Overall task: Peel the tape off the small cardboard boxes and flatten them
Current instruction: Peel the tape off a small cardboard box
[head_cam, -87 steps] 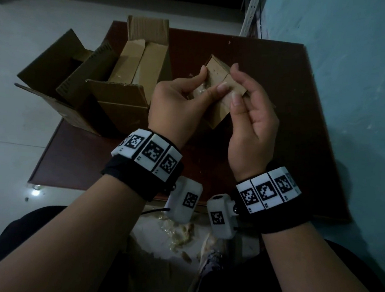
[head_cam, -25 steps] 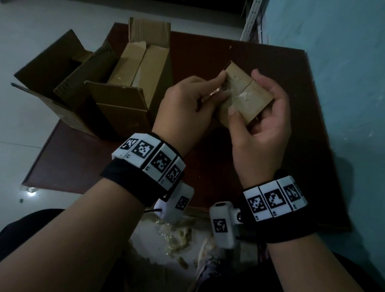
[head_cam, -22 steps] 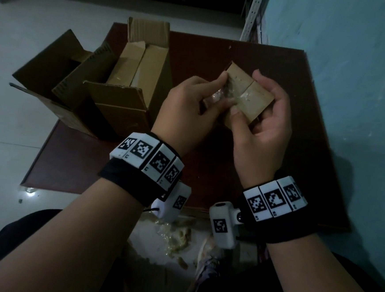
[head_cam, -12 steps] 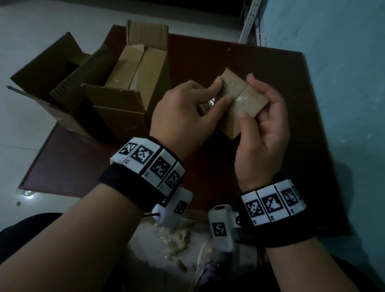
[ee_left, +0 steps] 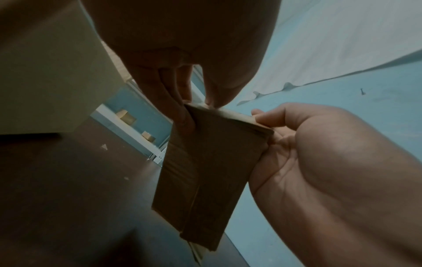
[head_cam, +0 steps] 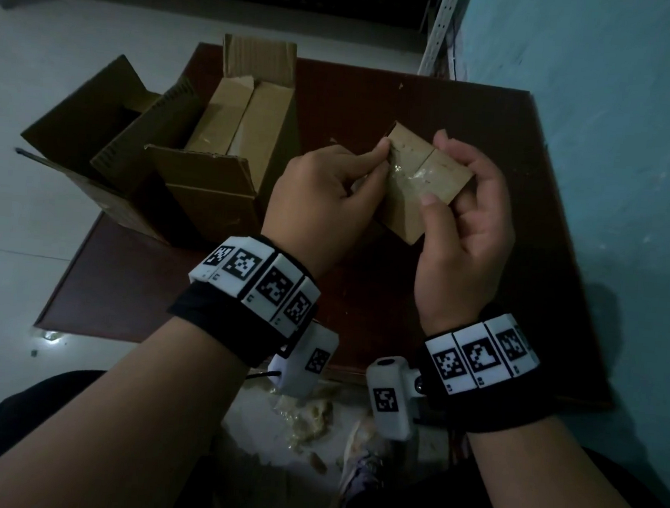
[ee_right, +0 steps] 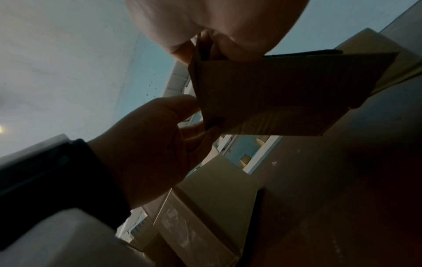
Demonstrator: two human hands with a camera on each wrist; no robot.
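Note:
A small brown cardboard box [head_cam: 440,174] is held above the dark table, its taped top facing me. Crumpled clear tape [head_cam: 401,175] lies across the top seam. My left hand [head_cam: 383,157] pinches the tape at the box's left edge between thumb and index finger. My right hand [head_cam: 436,167] grips the box, thumb on the near face and fingers curled over the far edge. In the left wrist view the box [ee_left: 205,171] hangs between my left fingers [ee_left: 180,115] and my right hand [ee_left: 319,162]. The right wrist view has the box [ee_right: 285,94] from below, with my left hand [ee_right: 155,140] at its corner.
A large open carton [head_cam: 210,188] holding more small boxes stands on the left part of the dark red-brown table [head_cam: 362,296]. A teal wall [head_cam: 613,155] runs close along the right. Peeled tape scraps [head_cam: 308,416] lie on the floor by my feet.
The box was turned so its taped top faces me. In the last second it shifted slightly, while my left fingers kept picking at the tape on its left edge.

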